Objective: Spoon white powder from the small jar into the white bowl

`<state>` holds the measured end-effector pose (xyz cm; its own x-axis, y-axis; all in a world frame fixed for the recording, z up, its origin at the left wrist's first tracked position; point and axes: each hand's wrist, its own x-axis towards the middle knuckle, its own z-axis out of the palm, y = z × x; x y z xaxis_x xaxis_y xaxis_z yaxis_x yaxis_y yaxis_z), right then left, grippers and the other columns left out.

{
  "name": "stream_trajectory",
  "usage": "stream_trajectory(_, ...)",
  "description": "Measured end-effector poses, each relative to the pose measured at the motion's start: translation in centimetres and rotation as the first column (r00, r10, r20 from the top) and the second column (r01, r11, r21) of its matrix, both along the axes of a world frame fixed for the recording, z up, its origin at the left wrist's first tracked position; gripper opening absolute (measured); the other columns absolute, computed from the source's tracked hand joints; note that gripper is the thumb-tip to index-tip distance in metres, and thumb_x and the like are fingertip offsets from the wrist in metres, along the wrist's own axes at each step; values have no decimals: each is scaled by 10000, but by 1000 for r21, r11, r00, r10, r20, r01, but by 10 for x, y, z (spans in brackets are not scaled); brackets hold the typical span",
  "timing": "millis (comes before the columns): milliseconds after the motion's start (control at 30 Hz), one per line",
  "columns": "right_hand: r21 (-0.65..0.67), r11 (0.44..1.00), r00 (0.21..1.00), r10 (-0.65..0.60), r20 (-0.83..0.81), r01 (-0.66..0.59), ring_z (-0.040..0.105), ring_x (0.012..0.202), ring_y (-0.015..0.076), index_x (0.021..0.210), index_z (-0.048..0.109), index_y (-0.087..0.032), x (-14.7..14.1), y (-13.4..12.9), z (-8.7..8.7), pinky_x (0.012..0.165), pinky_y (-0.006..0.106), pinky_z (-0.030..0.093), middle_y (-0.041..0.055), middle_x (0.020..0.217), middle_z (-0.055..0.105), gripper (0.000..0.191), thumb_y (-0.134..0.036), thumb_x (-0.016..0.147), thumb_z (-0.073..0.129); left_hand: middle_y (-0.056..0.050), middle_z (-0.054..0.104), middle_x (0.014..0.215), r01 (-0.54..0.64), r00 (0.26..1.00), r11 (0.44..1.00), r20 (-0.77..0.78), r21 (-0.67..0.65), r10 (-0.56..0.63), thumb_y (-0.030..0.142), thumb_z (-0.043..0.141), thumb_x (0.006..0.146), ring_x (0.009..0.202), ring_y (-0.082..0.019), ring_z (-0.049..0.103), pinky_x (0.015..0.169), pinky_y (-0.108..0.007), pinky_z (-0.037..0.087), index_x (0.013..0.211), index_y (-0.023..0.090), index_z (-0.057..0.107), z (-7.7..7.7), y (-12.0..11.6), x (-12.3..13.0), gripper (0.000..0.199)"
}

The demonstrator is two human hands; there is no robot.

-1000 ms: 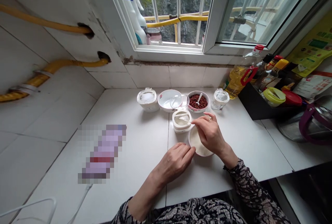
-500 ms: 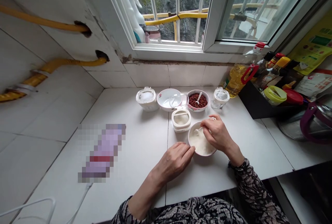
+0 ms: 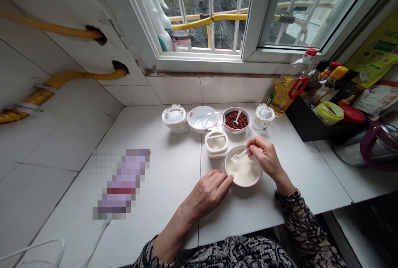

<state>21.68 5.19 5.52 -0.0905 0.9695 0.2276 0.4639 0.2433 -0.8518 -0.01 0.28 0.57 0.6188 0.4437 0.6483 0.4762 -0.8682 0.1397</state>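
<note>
A round bowl (image 3: 244,185) of whitish powder or fine grains stands near me on the white counter. My left hand (image 3: 214,188) is closed, its fingers curled together and thumb side at the bowl's left rim; part of its grip is hidden. Between thumb and fingers my right hand (image 3: 264,155) pinches a small white spoon (image 3: 239,156), its scoop over the powder at the bowl's upper left. Just behind the bowl's left side is a white-rimmed square jar (image 3: 217,143) with pale contents and its clear lid (image 3: 219,121) swung open.
Along the back stand a jar of white grains (image 3: 175,119), a floral bowl (image 3: 196,125), a bowl of reddish-brown grains with a spoon (image 3: 236,121), and a clear jar (image 3: 263,117). An oil bottle (image 3: 284,88) and black condiment box (image 3: 301,121) are right; a blurred purplish object (image 3: 124,183) lies left.
My right hand has moved slightly right and back, exposing the spoon and more powder. My left hand stays at the bowl's rim.
</note>
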Motion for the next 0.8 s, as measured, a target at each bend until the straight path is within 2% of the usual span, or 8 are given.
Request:
stream_trajectory(233, -149, 989, 954, -43, -297, -2, 550, 537, 143, 741, 632, -194, 2, 2, 2, 601, 285, 441, -32, 530, 600, 136, -304, 778, 560, -57, 646, 770, -8, 1000, 1000, 1, 11, 8, 46, 394, 996, 683, -171, 621, 661, -315, 563, 1026, 104, 579, 1, 0, 0, 196)
stream_trajectory(467, -165, 986, 895, -85, -439, 13, 590, 571, 155, 766, 625, -203, -1, 8, 3, 669, 316, 498, -26, 550, 613, 121, -316, 778, 586, -50, 631, 768, -2, 1000, 1000, 4, -9, 2, 58, 419, 992, 680, -171, 624, 663, -319, 563, 1023, 106, 580, 0, 0, 0, 171)
stream_trajectory(567, -84, 995, 900, -84, -427, 52, 644, 655, 170, 855, 616, -212, -12, 4, 5, 731, 335, 528, -8, 644, 663, 141, -350, 851, 584, -54, 637, 762, -7, 1000, 1000, -1, -1, 7, 64, 390, 1001, 681, -177, 623, 668, -330, 573, 1030, 106, 586, 0, 0, 0, 202)
stream_trajectory(667, 59, 994, 934, -70, -350, 97, 684, 750, 184, 945, 600, -229, -24, -3, 7, 768, 343, 541, 11, 758, 700, 143, -362, 938, 547, -59, 637, 755, -6, 1000, 1000, 5, 18, 6, 54, 403, 996, 676, -179, 625, 662, -328, 571, 1028, 87, 586, 1, 0, 0, 189)
stream_trajectory(733, 213, 974, 979, -37, -200, 80, 689, 819, 196, 973, 602, -241, -30, -4, 7, 814, 363, 536, 27, 827, 718, 115, -307, 975, 508, -60, 638, 755, -5, 1000, 1000, 7, 25, 4, 48, 410, 992, 676, -179, 627, 659, -326, 570, 1030, 83, 584, 0, 0, 0, 182)
stream_trajectory(800, 372, 928, 999, 26, 31, -35, 681, 839, 203, 959, 615, -243, -34, -3, 5, 890, 402, 512, 38, 859, 735, 136, -216, 974, 483, -55, 637, 755, -7, 1000, 1000, 3, 22, 7, 55, 405, 996, 679, -179, 630, 665, -327, 573, 1036, 94, 583, 0, 0, 1, 187)
